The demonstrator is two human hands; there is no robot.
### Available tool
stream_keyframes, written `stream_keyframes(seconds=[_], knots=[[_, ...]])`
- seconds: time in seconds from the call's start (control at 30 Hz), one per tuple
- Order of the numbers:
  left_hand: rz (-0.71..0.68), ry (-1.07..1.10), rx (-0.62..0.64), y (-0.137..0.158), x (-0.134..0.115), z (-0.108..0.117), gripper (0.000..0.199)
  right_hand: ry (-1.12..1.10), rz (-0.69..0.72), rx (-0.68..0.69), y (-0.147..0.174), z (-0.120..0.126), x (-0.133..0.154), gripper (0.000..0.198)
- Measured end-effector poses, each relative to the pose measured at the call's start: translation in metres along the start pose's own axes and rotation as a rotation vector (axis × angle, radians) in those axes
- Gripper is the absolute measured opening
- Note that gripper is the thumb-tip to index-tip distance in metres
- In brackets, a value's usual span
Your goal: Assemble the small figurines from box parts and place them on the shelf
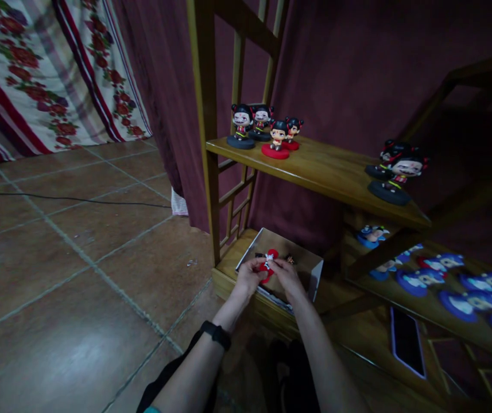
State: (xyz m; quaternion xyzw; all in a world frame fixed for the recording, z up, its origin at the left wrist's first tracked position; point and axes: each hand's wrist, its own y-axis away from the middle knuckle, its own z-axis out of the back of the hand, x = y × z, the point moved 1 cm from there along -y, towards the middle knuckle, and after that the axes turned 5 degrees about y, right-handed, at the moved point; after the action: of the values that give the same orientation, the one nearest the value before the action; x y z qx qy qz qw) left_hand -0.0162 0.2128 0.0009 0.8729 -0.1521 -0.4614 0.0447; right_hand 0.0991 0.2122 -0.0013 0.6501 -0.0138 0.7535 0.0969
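Over an open cardboard box [316,274] on the low shelf, my two hands come together. My left hand [249,277] and my right hand [286,274] both pinch a small red and white figurine [269,257] between their fingertips. Its finer details are too small to make out. Beside my right fingers a small brown and dark piece [289,259] lies in the box, and a red piece shows just below the fingers. My hands partly cover the near side of the box.
Several black-haired figurines [241,123] on round bases stand on the upper wooden shelf [318,169], at both ends. Blue-based figurines [420,280] sit on a shelf to the right, above a phone [407,342]. A wooden post [205,115] rises left of the box. A cable [73,199] crosses the floor.
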Motion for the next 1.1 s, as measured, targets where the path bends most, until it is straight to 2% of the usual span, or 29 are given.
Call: stream_keyframes(seconds=[0.17,0.27,0.37,0.53,0.8,0.97,1.1], knots=[[0.061,0.111,-0.160,-0.001,0.000,0.004,0.039,-0.231,-0.054,-0.062,-0.003,0.008,-0.001,0.037],[0.073,0.139,-0.165,-0.003,0.000,0.007,0.038,-0.315,-0.062,-0.101,-0.004,0.012,0.002,0.036],[0.042,0.128,-0.127,-0.005,0.000,0.008,0.042,-0.349,-0.049,-0.052,-0.001,0.011,0.008,0.032],[-0.058,0.073,-0.097,-0.005,-0.001,0.008,0.046,-0.217,0.008,-0.021,0.002,0.004,0.013,0.030],[-0.135,0.019,-0.105,-0.005,-0.005,0.006,0.043,-0.077,0.047,0.025,-0.001,0.000,0.009,0.031],[-0.146,0.013,-0.152,-0.005,-0.007,0.007,0.045,-0.060,0.050,0.016,-0.004,0.001,0.006,0.031],[-0.143,-0.009,-0.155,-0.005,-0.008,0.007,0.045,-0.048,0.113,0.012,-0.005,-0.001,0.003,0.028]])
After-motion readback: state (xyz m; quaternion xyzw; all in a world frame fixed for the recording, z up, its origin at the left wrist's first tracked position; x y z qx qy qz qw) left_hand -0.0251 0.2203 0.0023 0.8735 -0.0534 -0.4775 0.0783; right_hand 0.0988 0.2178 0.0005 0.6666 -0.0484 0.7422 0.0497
